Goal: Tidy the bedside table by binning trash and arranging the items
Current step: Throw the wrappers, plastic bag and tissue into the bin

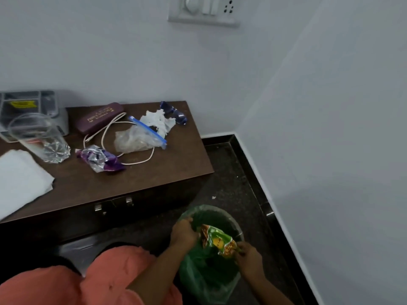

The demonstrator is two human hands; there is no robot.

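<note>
Snack wrapper (218,238), green with orange and yellow print and crumpled, is held over the mouth of a waste bin (236,225) that stands on the dark floor to the right of the bedside table (176,166). The right hand (248,258) pinches the wrapper's near right end with curled fingers. The left hand (184,233) is curled at the wrapper's left end, beside the rim of the green bin liner (204,276); I cannot tell whether it grips the wrapper or the liner.

On the brown tabletop, a crumpled purple foil wrapper (101,159) lies near the front. A white cable (105,130) loops behind it and passes under a clear zip-lock bag (138,139) with a blue seal. A crumpled white tissue (158,122) touches the bag's far end, and blue sunglasses (174,112) sit at the far right corner just beyond it. A maroon spectacle case (99,117) lies at the back. Further left stand a clear glass tumbler (41,137), a folded white cloth (19,179) and a grey tray (28,104) against the wall. A switchboard (204,9) is mounted on the wall above. An orange garment (110,278) fills the near left.
</note>
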